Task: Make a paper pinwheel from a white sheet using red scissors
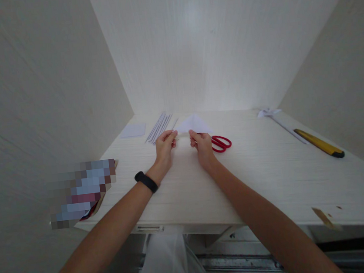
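My left hand (166,146), with a black band on its wrist, is closed in a pinch over the middle of the white table (188,188). Facing it a short gap away, my right hand (202,146) is also closed, thumb against fingers. Whatever the fingertips hold is too small or faint to make out. A white paper triangle (194,122) shows right behind both hands, its near edge meeting the fingertips in view; whether they grip it is unclear. Red-handled scissors (222,143) lie beside my right hand, their blades hidden behind it.
Thin white sticks (159,126) and a white paper square (133,130) lie at the back left. At right are a paper piece on a white stick (288,128) and a yellow-black cutter (319,142). A blurred-out object (88,191) rests at the left edge. Walls enclose three sides.
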Motion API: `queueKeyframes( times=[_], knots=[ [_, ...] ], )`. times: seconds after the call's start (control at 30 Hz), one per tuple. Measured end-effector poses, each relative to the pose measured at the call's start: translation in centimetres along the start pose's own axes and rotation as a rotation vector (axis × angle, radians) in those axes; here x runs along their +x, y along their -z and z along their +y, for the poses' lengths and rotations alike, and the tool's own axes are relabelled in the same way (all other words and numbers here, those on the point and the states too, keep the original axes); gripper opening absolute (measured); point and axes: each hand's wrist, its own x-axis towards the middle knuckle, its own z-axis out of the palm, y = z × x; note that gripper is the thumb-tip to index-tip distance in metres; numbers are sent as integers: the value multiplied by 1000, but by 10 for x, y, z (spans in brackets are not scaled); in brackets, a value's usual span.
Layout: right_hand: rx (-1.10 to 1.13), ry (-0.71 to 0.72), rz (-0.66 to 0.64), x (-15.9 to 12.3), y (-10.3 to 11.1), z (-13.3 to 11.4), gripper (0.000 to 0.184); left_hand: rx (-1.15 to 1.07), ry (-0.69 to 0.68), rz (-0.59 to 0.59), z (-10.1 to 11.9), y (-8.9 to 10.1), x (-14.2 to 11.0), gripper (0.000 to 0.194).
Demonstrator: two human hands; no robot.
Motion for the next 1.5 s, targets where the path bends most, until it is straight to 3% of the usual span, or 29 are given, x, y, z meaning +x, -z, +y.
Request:
queueKeyframes(
  times=[0.3,0.67,0.9,1.5],
  knots=[
    [0,8,19,1,1,1,25,-22,-8,62,-1,1,4,32],
    [5,17,-32,-3,-1,-3,24,-16,38,-22,3,-2,-2,31],
    [51,28,24,-1,4,-2,29,-45,12,59,4,0,3,29],
    [145,-9,-156,-8,-3,-11,28,3,24,91,-1,5,7,34]
  ],
)
